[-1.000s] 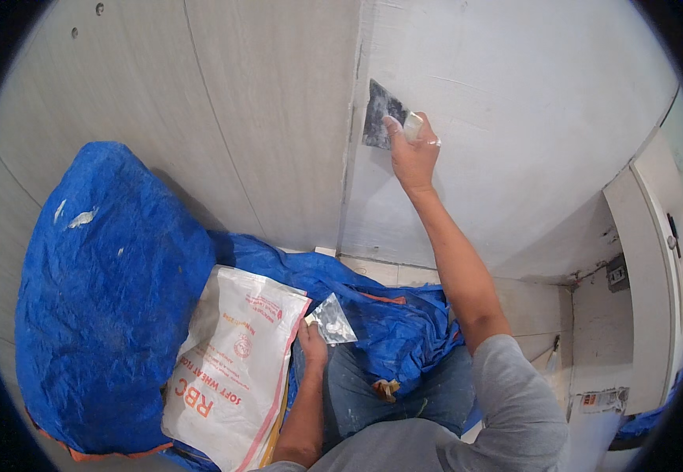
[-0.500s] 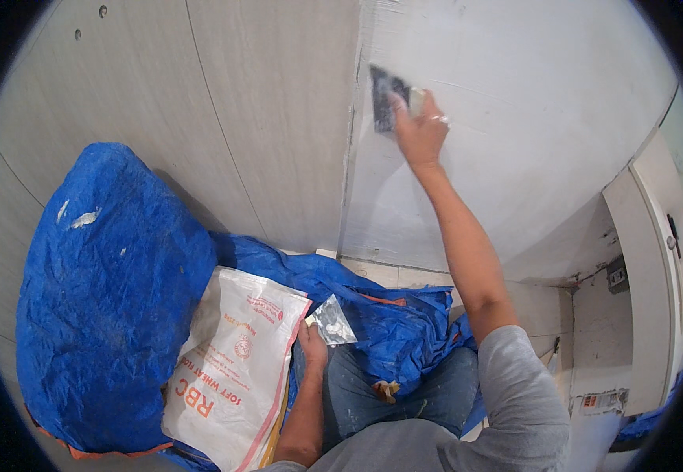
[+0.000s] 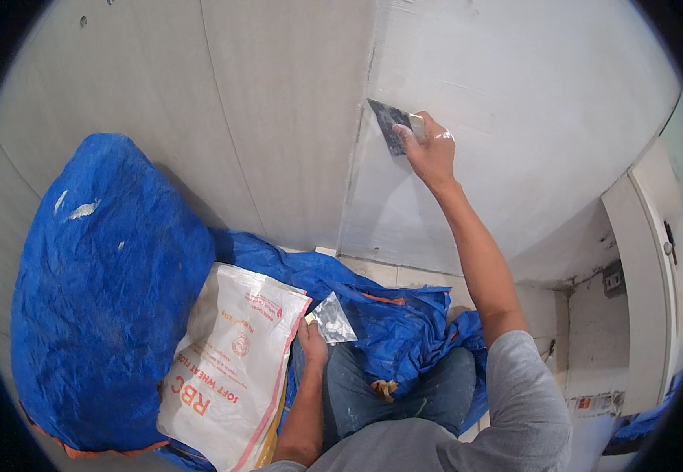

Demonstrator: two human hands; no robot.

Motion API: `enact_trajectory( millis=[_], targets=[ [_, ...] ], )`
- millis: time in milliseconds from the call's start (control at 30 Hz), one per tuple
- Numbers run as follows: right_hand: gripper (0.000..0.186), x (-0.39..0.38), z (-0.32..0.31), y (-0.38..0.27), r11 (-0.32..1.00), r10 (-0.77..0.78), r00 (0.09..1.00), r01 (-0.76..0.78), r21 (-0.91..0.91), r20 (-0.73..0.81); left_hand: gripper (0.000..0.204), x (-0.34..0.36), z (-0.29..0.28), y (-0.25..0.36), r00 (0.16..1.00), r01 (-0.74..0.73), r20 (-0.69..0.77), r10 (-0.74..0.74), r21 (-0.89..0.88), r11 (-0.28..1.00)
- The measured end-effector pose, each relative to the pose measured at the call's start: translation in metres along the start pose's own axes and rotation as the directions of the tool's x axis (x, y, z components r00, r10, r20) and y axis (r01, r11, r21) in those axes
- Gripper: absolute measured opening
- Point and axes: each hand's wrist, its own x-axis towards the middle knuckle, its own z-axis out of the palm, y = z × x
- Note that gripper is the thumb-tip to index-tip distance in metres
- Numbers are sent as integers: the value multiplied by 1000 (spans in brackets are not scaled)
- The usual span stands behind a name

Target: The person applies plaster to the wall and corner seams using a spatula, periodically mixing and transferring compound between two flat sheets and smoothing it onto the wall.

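Note:
My right hand is closed around the pale handle of a putty knife, its wide dark blade against the white wall near the corner seam. Whitish smears mark the blade and my knuckles. Low by my left thigh, my left hand grips a second putty knife. That one has a shiny square blade with white filler on it. Part of its handle is hidden in my fingers.
Left of me, a blue tarpaulin covers something bulky. A white printed sack lies beside my left arm. More crumpled blue tarp spreads around my knees. Grey panelling meets the white wall. A white door-like panel stands at right.
My right hand has moved slightly down along the white wall with its putty knife, and the blade is more tilted. My left hand and its knife have stayed in place.

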Motion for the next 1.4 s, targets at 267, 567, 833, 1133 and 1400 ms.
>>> enact_trajectory(
  millis=[267, 567, 833, 1133, 1400],
  targets=[
    [28, -2, 25, 3, 966, 193, 969, -161, 201, -152, 57, -4, 7, 6, 1000, 0, -21, -1, -62, 998],
    [33, 1, 60, -8, 956, 270, 920, -219, 197, -284, 45, 2, 3, -5, 998, -45, 28, 47, -80, 996],
    [33, 17, 16, 13, 995, 93, 871, -100, 11, -482, 44, -2, 2, 5, 997, -73, -25, 71, -56, 996],
    [28, 21, 15, -31, 956, 166, 935, -75, 284, -314, 51, 5, 3, -9, 997, -68, 15, 70, -95, 993],
    [31, 41, 36, -24, 964, 141, 937, -56, 262, -319, 43, -5, 4, 14, 995, -97, 21, 97, -20, 995]
  ],
)
